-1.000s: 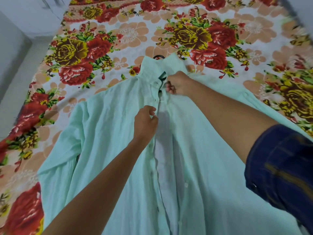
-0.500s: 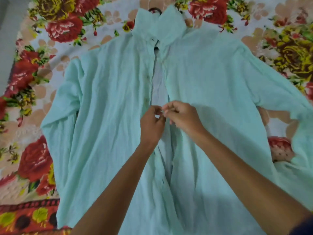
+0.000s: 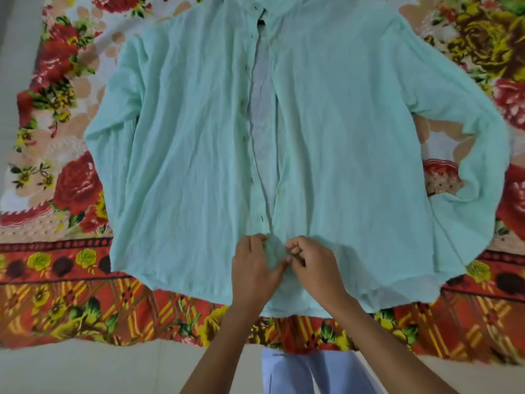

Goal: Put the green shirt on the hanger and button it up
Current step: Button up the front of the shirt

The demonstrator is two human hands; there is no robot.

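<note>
Green shirt (image 3: 341,137) hem — apparently pinched, both hands

Both forearms are bare, and the person wears pale blue trousers (image 3: 318,373) with a centre crease.

A bedroom in a home: a bed (image 3: 85,322) covered by a red and yellow floral bedsheet (image 3: 65,189), pale floor (image 3: 85,368) beside it.

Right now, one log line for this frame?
stage: buttoning | green shirt: flat on bedsheet, front open | left hand, right hand: pinching bottom plackets
</note>
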